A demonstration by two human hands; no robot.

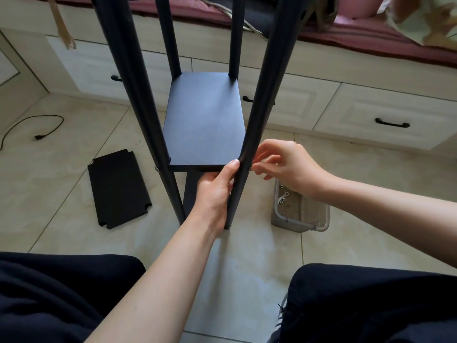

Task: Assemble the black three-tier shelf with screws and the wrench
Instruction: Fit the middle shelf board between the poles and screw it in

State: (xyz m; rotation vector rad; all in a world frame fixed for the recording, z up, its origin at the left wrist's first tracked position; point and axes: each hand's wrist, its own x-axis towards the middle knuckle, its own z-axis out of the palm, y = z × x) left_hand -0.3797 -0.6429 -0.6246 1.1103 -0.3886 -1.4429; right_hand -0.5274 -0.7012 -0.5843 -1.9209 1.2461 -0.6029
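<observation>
Shelf (205, 120) framing stands upright on the tiled floor (74, 134) at the middle of the view: four round, matte black posts rise past the top edge, and one flat rectangular black board sits fitted between them, its surface finely textured. At the near right post (249, 144) the left hand (215, 191) wraps round the tube just under the board, thumb laid up along the post and touching the board's front corner. From 3 o'clock the right hand (279, 167) pinches a small silvery screw (249, 169) with thumb and fingertips against the post's side, level with the board's edge. A matching screw head (156, 168) shows on the near left post. At 8 o'clock a loose black shelf board (118, 189) lies flat on the floor, its corners cut into rounded notches. At 4 o'clock, partly behind the right wrist, a translucent grey plastic bin (300, 214) holds small metal fittings. Cream drawer fronts (385, 115) with black bar handles run behind at 12 to 2 o'clock, under a dusty-red cushion (371, 35). A thin black cable (32, 125) curls at 9 o'clock. Dark trouser knees fill the lower corners.
</observation>
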